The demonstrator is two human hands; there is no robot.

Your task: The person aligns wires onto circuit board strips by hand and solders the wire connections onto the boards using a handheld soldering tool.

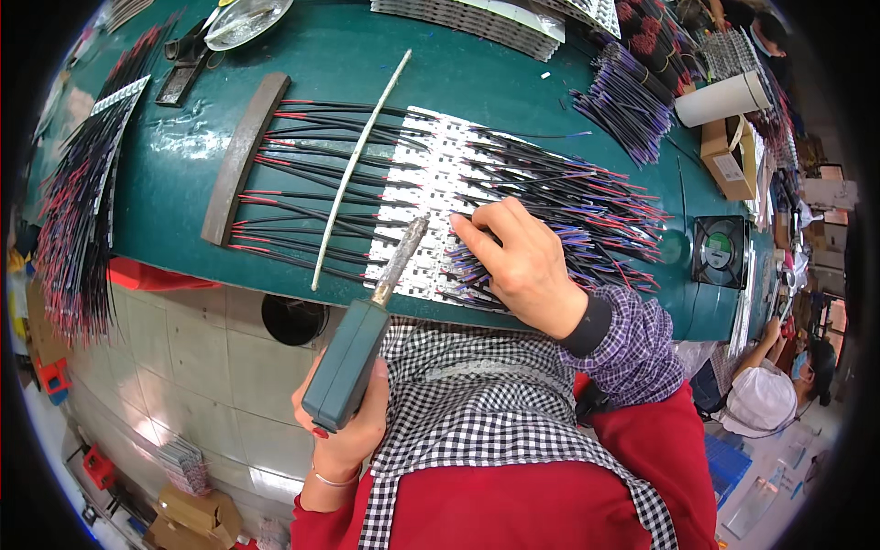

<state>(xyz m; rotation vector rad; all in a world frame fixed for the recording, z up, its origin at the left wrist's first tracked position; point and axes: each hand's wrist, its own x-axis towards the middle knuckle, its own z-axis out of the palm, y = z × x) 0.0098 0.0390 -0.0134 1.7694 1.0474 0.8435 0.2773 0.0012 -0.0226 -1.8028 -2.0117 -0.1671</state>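
In my left hand (353,422) is a dark green soldering gun (346,362), its long metal tip reaching up to a white circuit board panel (423,179). My right hand (532,261) is closed in a pinch just right of that tip. Its thumb and index finger meet over the board, at the end of a thin wire mostly hidden by the hand. Black wires with red and blue ends (587,197) fan out to the right. More black wires (321,165) run left, under a pale rod (362,170), to a grey bar (246,156).
Another wired panel (101,174) hangs over the table's left edge. Wire bundles (632,101), a white roll (724,99), a cardboard box (731,156) and a small black fan (720,250) stand at right. Stacked white boards (477,26) lie at the back. Another person (765,394) sits far right.
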